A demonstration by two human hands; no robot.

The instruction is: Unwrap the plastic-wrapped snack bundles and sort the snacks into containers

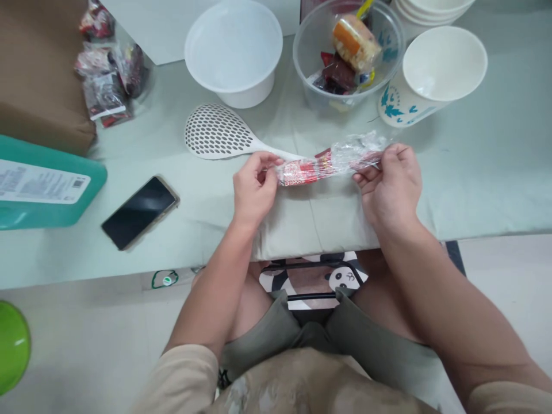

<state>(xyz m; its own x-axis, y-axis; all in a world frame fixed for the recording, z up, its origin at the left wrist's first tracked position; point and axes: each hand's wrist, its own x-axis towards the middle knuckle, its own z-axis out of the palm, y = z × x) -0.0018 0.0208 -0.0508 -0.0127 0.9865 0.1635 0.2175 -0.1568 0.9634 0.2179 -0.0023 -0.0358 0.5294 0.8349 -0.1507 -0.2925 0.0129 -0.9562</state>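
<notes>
"What is the surface looking like?"

"A pale green table [495,178] is stretching from left to right, wrinkling along its near edge."

"And the hands?"

"The left hand [256,187] is pinching the left end of a red packet in clear wrap [302,171]; the right hand [392,184] is gripping the right end. Both are closing round it near the table's middle. I can't tell whether it is touching the cloth."

"What is lying around it?"

"A white skimmer [219,132] is lying just beyond, its handle running behind the packet. Farther off, a white bowl [245,95], a clear bowl [307,77] holding wrapped pieces [356,43] and a paper cup [414,106] are standing left to right."

"And on the left?"

"A dark-screened phone [141,213] is lying near a teal container [88,172]. Beyond, small packets [106,95] are resting beside a brown box [38,57]."

"What is the room showing?"

"A pale floor [86,339] is spreading below, and a lime-green object [12,345] is standing at the far left side."
</notes>
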